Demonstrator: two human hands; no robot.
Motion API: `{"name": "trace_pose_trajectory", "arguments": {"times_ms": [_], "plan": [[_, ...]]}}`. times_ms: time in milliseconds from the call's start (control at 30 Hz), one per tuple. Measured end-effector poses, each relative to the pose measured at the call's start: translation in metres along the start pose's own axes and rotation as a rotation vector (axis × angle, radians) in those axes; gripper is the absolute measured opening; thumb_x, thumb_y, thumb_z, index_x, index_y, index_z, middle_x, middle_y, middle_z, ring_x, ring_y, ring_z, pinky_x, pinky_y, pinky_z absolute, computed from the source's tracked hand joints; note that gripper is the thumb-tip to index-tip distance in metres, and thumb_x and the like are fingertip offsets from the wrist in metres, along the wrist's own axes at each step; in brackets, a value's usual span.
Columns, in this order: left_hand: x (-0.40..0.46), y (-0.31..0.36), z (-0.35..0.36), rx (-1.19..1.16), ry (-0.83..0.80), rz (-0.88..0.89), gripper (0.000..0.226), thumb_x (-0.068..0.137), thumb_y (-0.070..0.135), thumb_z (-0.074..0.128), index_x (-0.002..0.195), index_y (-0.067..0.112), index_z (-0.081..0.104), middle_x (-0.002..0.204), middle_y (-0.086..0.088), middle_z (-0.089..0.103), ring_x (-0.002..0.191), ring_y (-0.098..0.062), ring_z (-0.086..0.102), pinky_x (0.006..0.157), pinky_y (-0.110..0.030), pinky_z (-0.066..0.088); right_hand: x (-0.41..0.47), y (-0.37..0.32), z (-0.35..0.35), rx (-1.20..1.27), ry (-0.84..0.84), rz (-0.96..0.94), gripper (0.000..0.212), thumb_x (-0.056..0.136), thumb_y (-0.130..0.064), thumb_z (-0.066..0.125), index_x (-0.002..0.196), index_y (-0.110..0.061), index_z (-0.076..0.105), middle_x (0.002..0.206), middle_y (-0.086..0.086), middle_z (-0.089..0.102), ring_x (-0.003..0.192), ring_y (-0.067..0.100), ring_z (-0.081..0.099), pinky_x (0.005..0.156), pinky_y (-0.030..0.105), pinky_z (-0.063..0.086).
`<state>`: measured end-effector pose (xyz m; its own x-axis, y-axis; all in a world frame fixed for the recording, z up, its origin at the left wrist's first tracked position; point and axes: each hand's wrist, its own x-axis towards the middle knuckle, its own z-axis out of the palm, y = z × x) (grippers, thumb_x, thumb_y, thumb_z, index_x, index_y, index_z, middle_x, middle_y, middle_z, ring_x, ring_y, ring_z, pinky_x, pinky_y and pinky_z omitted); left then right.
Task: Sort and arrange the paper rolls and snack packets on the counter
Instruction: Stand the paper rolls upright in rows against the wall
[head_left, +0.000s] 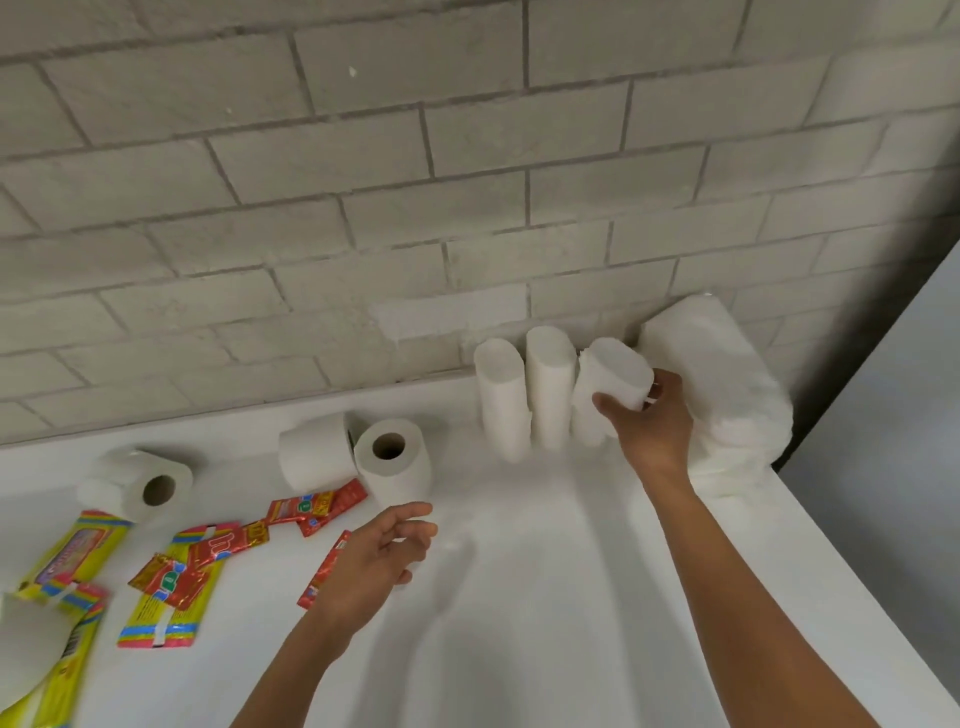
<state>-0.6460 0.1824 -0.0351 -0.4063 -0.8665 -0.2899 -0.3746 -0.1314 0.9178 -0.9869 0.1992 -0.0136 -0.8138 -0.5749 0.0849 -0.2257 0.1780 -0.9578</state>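
Three paper rolls (540, 400) stood on end at the wall, long axes upright; the right hand (649, 421) gripped the rightmost, tilted one; the left hand (374, 561) hovered loosely open beside red snack packets (317, 512) on the bench (545, 597)

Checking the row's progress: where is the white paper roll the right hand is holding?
In the head view, right of centre by the brick wall: the white paper roll, gripped by the right hand, stands between two upright rolls and a wrapped pack.

Paper rolls lined up at the back of the bench

The right hand (655, 431) grips a tilted roll (610, 395) beside two upright rolls (524, 400) against the brick wall (363, 182); the left hand (371, 561) hovers, fingers loose, near red packets (311, 512) on the white bench (545, 597).
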Motion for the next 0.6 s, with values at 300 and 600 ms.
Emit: {"name": "trace_pose_trajectory", "arguments": {"times_ms": [300,600], "plan": [[-0.011,-0.026,-0.022,0.032,0.11,-0.061,0.025,0.099,0.021,0.058,0.111,0.041,0.067,0.107,0.005,0.072,0.093,-0.013,0.069,0.083,-0.036,0.055,0.041,0.0,0.034,-0.149,0.143,-0.146,0.062,0.069,-0.036,0.081,0.116,-0.011,0.048,0.11,0.005,0.058,0.099,0.028,0.058,0.08,0.039,0.047],[-0.012,-0.035,-0.023,0.064,0.142,-0.103,0.024,0.1,0.021,0.056,0.114,0.039,0.065,0.108,0.01,0.072,0.093,-0.009,0.069,0.076,-0.026,0.057,0.054,0.005,0.048,-0.185,0.12,-0.132,0.065,0.068,-0.038,0.082,0.114,-0.008,0.047,0.112,0.008,0.058,0.101,0.032,0.058,0.078,0.034,0.041]]}}
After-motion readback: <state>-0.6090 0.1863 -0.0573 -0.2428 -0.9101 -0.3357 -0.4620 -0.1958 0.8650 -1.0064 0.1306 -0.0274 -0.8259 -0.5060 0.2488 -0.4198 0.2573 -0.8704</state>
